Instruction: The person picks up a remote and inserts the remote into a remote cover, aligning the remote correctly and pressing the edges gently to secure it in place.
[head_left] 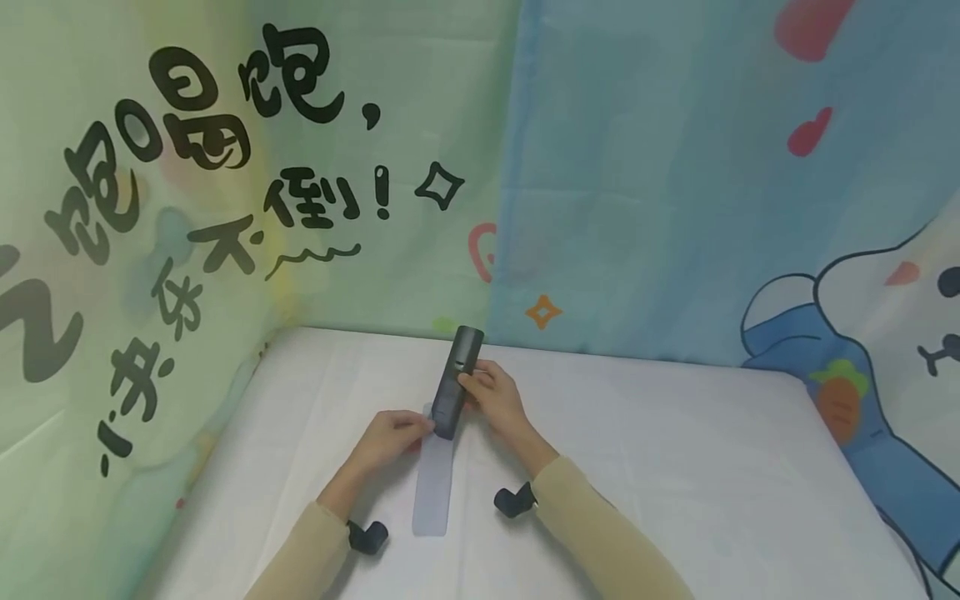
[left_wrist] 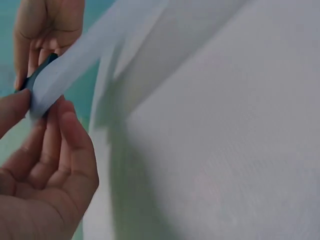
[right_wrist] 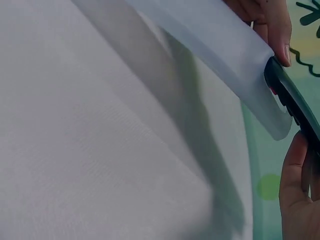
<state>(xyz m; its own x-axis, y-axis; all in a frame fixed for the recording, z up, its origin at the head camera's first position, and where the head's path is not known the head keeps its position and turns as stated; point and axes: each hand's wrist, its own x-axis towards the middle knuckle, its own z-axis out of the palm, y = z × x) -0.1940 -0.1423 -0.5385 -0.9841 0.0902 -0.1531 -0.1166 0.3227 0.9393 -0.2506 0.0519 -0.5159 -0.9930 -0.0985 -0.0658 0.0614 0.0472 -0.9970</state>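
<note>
My right hand (head_left: 497, 397) grips a dark grey remote control (head_left: 458, 375) by its side, with the remote tilted above the table. Small raised buttons and a spot of red show on its underside in the right wrist view. My left hand (head_left: 390, 440) pinches the upper end of a long, flat, translucent sleeve (head_left: 432, 496), right at the remote's lower end. The sleeve (right_wrist: 220, 45) hangs down toward me, its mouth overlapping the tip of the remote (right_wrist: 295, 95). In the left wrist view, the thumb (left_wrist: 14, 111) presses at the sleeve's edge.
A white cloth covers the table (head_left: 660, 467). Printed curtains (head_left: 637, 208) stand along the back and left sides, close behind the table's far edge. Black wrist cameras (head_left: 367, 537) stick out from both sleeves of the person's top.
</note>
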